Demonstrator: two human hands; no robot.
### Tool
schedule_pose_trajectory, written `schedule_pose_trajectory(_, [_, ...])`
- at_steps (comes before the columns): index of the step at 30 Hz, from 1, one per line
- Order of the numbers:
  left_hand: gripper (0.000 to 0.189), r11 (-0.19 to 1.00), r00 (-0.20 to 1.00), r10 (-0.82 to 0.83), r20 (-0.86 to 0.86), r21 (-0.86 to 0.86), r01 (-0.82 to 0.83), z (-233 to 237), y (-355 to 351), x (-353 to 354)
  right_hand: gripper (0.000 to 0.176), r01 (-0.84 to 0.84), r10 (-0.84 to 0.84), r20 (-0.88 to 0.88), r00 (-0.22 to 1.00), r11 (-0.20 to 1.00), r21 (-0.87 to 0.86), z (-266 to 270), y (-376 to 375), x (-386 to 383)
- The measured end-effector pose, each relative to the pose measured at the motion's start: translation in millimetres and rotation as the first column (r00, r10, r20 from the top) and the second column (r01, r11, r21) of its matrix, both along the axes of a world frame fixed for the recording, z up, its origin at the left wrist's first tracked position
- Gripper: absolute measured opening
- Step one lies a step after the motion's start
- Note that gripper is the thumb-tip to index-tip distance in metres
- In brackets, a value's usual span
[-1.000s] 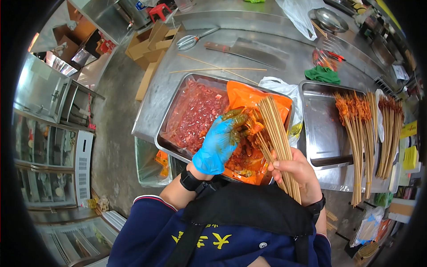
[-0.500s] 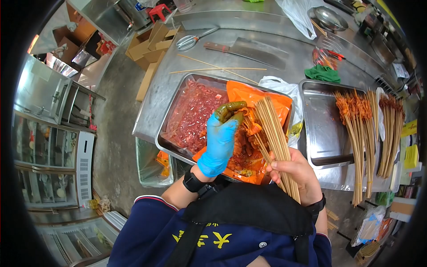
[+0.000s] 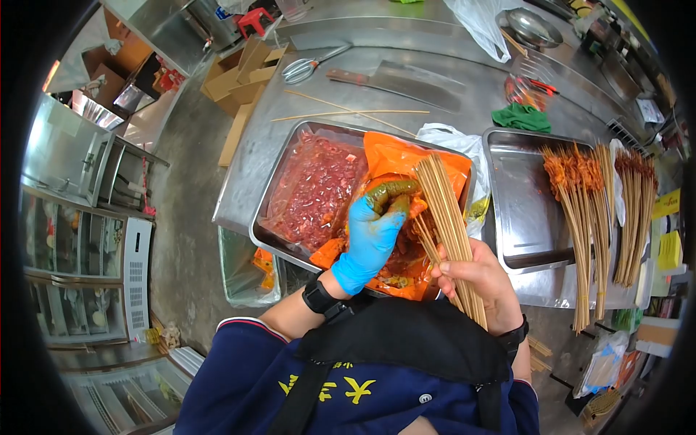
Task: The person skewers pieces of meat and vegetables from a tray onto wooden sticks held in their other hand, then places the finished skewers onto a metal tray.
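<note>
We hold a thick bundle of slim, straight bamboo skewers [image 3: 451,217] in our bare right hand [image 3: 478,275], its thumb pressed flat across the smooth, pale sticks. The bundle slants with its tops toward eleven o'clock. Our left hand [image 3: 373,235], in a thin, wrinkled blue glove whose fingers are smeared with brownish-green sauce, is closed in a pinch on a soft, glossy orange-red piece of meat [image 3: 417,206] beside the skewers. Part of that meat is hidden by the fingers.

Both hands work over a rectangular metal tray [image 3: 259,230] with a rounded, shiny rim. From its middle, wet, lumpy dark-red raw meat [image 3: 312,185] lies toward ten o'clock on clear plastic film, and a slick, creased orange plastic bag [image 3: 391,151] spreads toward one o'clock. Sauce-coated meat [image 3: 399,262] sits under the hands, toward four o'clock.

Beyond the tray, two thin bamboo sticks [image 3: 377,112] cross at twelve o'clock on the brushed steel table [image 3: 254,156]. Past them lies a cleaver [image 3: 417,87] with a broad, dull blade and a wooden handle; scissors [image 3: 301,70] rest at eleven. A crumpled green cloth [image 3: 520,117] lies at two o'clock. At three, a second metal tray [image 3: 525,217] has rough, reddish meat skewers [image 3: 576,174] fanned across its right side.
</note>
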State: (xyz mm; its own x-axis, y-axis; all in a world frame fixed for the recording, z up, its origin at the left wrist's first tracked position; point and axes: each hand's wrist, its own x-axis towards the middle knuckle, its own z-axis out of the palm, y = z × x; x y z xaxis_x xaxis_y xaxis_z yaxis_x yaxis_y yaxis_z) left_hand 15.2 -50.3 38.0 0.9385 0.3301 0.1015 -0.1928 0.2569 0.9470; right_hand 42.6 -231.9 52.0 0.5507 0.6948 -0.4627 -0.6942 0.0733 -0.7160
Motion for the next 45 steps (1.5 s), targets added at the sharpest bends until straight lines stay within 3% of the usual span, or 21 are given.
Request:
schedule_pose_trajectory(2, [0.022,0.998,0.999,-0.030,-0.022,-0.049,0.029,0,-1,-1,0.022,0.002,-0.002,-0.002,1.000,1.000,0.003,-4,-1,1])
schedule_pose_trajectory(5, [0.024,0.997,1.000,-0.010,0.005,0.079,0.010,-5,3,1,0.021,0.005,-0.005,0.010,1.000,1.000,0.007,-5,0,2])
schedule_pose_trajectory(7, [0.025,0.970,0.998,0.062,0.000,-0.234,-0.060,-8,1,4,0.019,0.011,-0.009,0.017,1.000,0.997,-0.072,1,0,2])
schedule_pose_trajectory(8, [0.025,0.970,0.998,0.060,0.001,-0.237,-0.058,-7,1,4,0.019,0.013,-0.011,0.018,1.000,0.997,-0.075,3,-2,2])
schedule_pose_trajectory(10, [0.024,0.832,0.978,-0.133,-0.162,-0.555,0.022,2,7,3,0.017,-0.003,0.005,0.017,1.000,0.990,-0.138,6,-1,2])
schedule_pose_trajectory(11, [0.026,0.851,0.957,-0.231,-0.178,-0.513,0.110,5,10,3,0.017,-0.005,0.008,0.017,1.000,0.991,-0.136,8,1,2])
schedule_pose_trajectory(15, [0.026,0.852,0.961,-0.233,-0.150,-0.509,0.127,5,10,-1,0.016,-0.039,0.047,0.033,0.998,0.980,-0.196,12,1,1])
schedule_pose_trajectory(17, [0.025,0.777,0.922,-0.313,-0.228,-0.620,0.111,16,10,-3,0.016,-0.039,0.049,0.039,0.998,0.978,-0.207,11,1,1])
schedule_pose_trajectory(20, [0.025,0.754,0.885,-0.385,-0.260,-0.642,0.140,4,14,-10,0.016,-0.014,0.018,0.029,0.999,0.989,-0.150,7,-1,1])
schedule_pose_trajectory(24, [0.024,0.729,0.913,-0.338,-0.230,-0.677,0.100,6,-2,-5,0.015,0.005,0.001,0.039,0.999,0.991,-0.134,5,-1,3])
schedule_pose_trajectory(30, [0.024,0.802,0.904,-0.338,-0.262,-0.582,0.131,3,-8,-6,0.015,0.043,-0.038,0.040,0.998,0.990,-0.136,6,-1,3])
schedule_pose_trajectory(35, [0.025,0.871,0.875,-0.402,-0.272,-0.410,0.273,2,-2,-7,0.015,0.035,-0.025,0.059,0.998,0.985,-0.168,4,-3,4])
schedule_pose_trajectory(38, [0.025,0.852,0.884,-0.381,-0.269,-0.473,0.223,7,1,-7,0.015,0.038,-0.030,0.056,0.998,0.989,-0.141,1,-3,4])
schedule_pose_trajectory(45, [0.028,0.837,0.862,-0.438,-0.255,-0.465,0.288,4,5,-7,0.014,0.010,-0.001,0.073,0.997,0.992,-0.124,0,-4,4])
